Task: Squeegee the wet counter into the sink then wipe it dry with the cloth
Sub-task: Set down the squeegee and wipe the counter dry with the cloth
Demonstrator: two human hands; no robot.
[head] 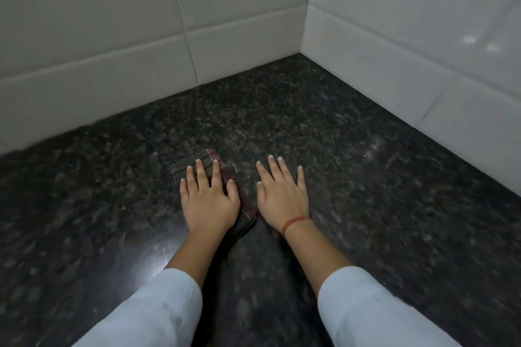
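Now both hands lie flat on the dark speckled worktop (366, 205), side by side and a little apart. The left hand (208, 200) is spread with straight fingers, palm down on a folded cloth (245, 213), pressing it onto the stone. The cloth is dark with a reddish checked edge; it shows beyond the fingertips, between the fingers, and in a strip along the thumb side of that hand, running back towards the wrist. The right hand (282, 197) rests just beside the cloth, palm down on bare stone, its fingers straight and slightly fanned, holding nothing. A red thread (296, 222) circles the right wrist. Pale sleeves cover both forearms, the left sleeve (152, 313) and the right sleeve (375, 310) ending short of the wrists. Ahead of the fingertips the worktop runs into a corner where a white tiled wall (98, 36) meets a second tiled wall (423, 36) on the right hand's side. A bright patch of glare (152, 265) sits on the stone beside the left forearm. Whether the surface is wet I cannot tell.
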